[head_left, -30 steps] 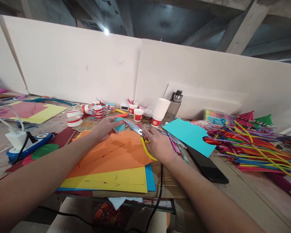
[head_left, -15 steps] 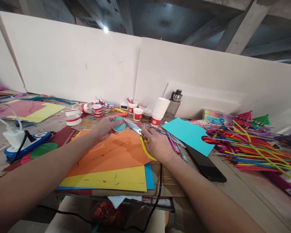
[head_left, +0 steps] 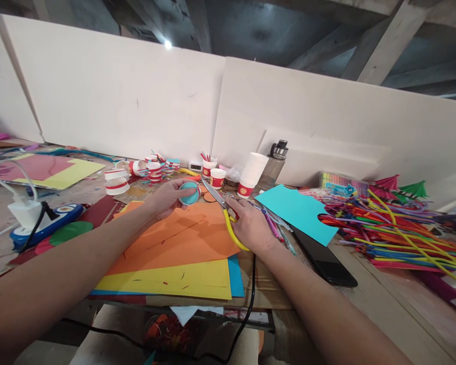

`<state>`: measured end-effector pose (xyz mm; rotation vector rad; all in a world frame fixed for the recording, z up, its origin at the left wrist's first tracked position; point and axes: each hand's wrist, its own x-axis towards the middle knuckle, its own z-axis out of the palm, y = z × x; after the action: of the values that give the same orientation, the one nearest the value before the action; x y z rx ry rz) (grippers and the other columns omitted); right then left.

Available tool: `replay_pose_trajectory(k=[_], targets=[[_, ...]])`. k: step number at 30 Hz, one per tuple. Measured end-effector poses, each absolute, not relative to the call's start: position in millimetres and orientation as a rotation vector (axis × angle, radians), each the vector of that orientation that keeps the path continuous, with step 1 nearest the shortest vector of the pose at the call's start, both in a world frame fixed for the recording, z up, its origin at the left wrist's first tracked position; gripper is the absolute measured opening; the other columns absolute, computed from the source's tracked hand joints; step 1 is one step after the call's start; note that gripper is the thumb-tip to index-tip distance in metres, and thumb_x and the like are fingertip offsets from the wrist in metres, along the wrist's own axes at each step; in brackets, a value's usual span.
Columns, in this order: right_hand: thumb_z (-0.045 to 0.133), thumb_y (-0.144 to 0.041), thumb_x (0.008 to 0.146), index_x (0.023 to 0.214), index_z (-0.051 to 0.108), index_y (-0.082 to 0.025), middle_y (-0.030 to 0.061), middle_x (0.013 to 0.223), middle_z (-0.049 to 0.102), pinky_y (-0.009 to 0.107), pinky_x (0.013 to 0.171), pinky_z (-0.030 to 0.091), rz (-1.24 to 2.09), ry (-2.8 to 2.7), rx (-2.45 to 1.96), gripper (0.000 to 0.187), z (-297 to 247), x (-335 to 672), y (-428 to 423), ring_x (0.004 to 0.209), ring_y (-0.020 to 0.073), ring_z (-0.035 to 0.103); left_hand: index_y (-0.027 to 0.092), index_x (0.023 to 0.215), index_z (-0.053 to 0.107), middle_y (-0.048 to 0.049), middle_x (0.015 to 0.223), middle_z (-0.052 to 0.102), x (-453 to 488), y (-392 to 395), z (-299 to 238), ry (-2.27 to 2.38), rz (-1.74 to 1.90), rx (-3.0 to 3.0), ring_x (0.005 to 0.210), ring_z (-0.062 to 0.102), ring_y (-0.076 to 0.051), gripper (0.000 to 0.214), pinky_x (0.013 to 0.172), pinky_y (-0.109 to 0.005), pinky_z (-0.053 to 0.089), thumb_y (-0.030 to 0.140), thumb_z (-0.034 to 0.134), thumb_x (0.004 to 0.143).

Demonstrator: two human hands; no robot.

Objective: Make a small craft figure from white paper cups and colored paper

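My left hand [head_left: 169, 199] grips a small round piece with a light-blue face [head_left: 189, 193], perhaps a cut cup bottom, held above the paper stack. In my right hand [head_left: 249, 223] are scissors [head_left: 216, 195] with yellow handles, their blades pointing up and left toward the blue piece. A gap shows between the blade tips and that piece. Beneath both hands lies orange paper [head_left: 175, 238] over yellow paper [head_left: 167, 281] and blue paper [head_left: 236, 276]. Small cut scraps are scattered on the sheets.
Behind the hands stand paper cups [head_left: 217, 178], a tall cup stack [head_left: 252, 175] and a bottle [head_left: 275, 165]. Cut cup rings [head_left: 117, 183] lie left. On the right are turquoise paper [head_left: 300, 213], a black phone [head_left: 323, 258] and pipe cleaners [head_left: 403, 238]. A power strip [head_left: 47, 225] sits at left.
The scissors have pulled back from the blue piece, and their blades have parted. My left hand has turned the piece slightly. The view has shifted a little.
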<state>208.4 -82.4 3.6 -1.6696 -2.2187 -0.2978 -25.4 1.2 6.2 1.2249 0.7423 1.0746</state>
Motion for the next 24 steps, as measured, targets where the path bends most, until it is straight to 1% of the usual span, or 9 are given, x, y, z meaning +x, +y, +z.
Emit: replay_pose_trajectory(k=[2, 5, 8, 13, 15, 19, 24], targets=[[0.054, -0.025, 0.092, 0.14, 0.054, -0.023, 0.0126, 0.132, 0.06, 0.03, 0.088, 0.049, -0.271, -2.209, -1.67, 0.048, 2.9, 207.6, -82.5, 0.113, 0.0245, 0.062, 0.014, 0.086, 0.069, -0.0016, 0.076, 0.067, -26.7, 2.5, 5.8, 0.719, 1.087, 1.206, 0.056, 0.053, -0.008, 0.04, 0.039, -0.016, 0.043, 0.035, 0.09, 0.057], [0.052, -0.027, 0.093, 0.141, 0.052, -0.024, 0.014, 0.133, 0.058, 0.031, 0.086, 0.049, -0.302, -2.2, -1.722, 0.049, 2.4, 206.9, -82.9, 0.112, 0.0256, 0.062, 0.014, 0.08, 0.068, -0.0021, 0.074, 0.066, -28.3, 4.4, 4.8, 0.693, 1.108, 1.182, 0.056, 0.054, -0.009, 0.036, 0.039, -0.017, 0.044, 0.04, 0.086, 0.063], [0.052, -0.026, 0.092, 0.14, 0.054, -0.024, 0.0137, 0.133, 0.057, 0.031, 0.083, 0.049, -0.381, -2.234, -1.743, 0.048, 3.0, 207.4, -83.7, 0.109, 0.0256, 0.063, 0.014, 0.08, 0.068, -0.0017, 0.071, 0.064, -28.5, 4.9, 4.1, 0.71, 1.102, 1.186, 0.057, 0.055, -0.01, 0.037, 0.039, -0.018, 0.045, 0.041, 0.086, 0.062], [0.052, -0.028, 0.092, 0.138, 0.055, -0.028, 0.0094, 0.123, 0.061, 0.029, 0.067, 0.045, -0.496, -2.265, -1.765, 0.047, 4.9, 207.5, -86.2, 0.099, 0.0243, 0.065, 0.012, 0.078, 0.068, -0.0013, 0.066, 0.061, -27.5, 4.3, 4.0, 0.742, 1.085, 1.239, 0.053, 0.053, -0.009, 0.04, 0.039, -0.018, 0.045, 0.044, 0.087, 0.061], [0.051, -0.029, 0.092, 0.138, 0.054, -0.028, 0.0085, 0.121, 0.061, 0.029, 0.063, 0.043, -0.523, -2.27, -1.769, 0.046, 5.2, 207.5, -86.7, 0.095, 0.0232, 0.065, 0.013, 0.079, 0.068, -0.0013, 0.066, 0.061, -27.6, 4.4, 3.7, 0.745, 1.087, 1.249, 0.053, 0.053, -0.009, 0.041, 0.039, -0.018, 0.045, 0.044, 0.086, 0.061], [0.051, -0.03, 0.093, 0.14, 0.053, -0.028, 0.0083, 0.12, 0.062, 0.028, 0.06, 0.041, -0.551, -2.286, -1.779, 0.047, 6.1, 207.7, -86.8, 0.093, 0.0224, 0.065, 0.013, 0.079, 0.068, -0.0022, 0.068, 0.062, -27.9, 4.3, 2.5, 0.74, 1.067, 1.313, 0.055, 0.053, -0.01, 0.039, 0.041, -0.019, 0.046, 0.045, 0.084, 0.065], [0.048, -0.027, 0.094, 0.142, 0.051, -0.028, 0.0095, 0.117, 0.062, 0.028, 0.06, 0.039, -0.573, -2.308, -1.786, 0.049, 7.9, 207.4, -86.9, 0.094, 0.0228, 0.064, 0.012, 0.077, 0.067, -0.0019, 0.065, 0.061, -27.0, 2.2, 3.4, 0.755, 1.055, 1.341, 0.052, 0.053, -0.009, 0.039, 0.04, -0.019, 0.045, 0.045, 0.083, 0.065]])
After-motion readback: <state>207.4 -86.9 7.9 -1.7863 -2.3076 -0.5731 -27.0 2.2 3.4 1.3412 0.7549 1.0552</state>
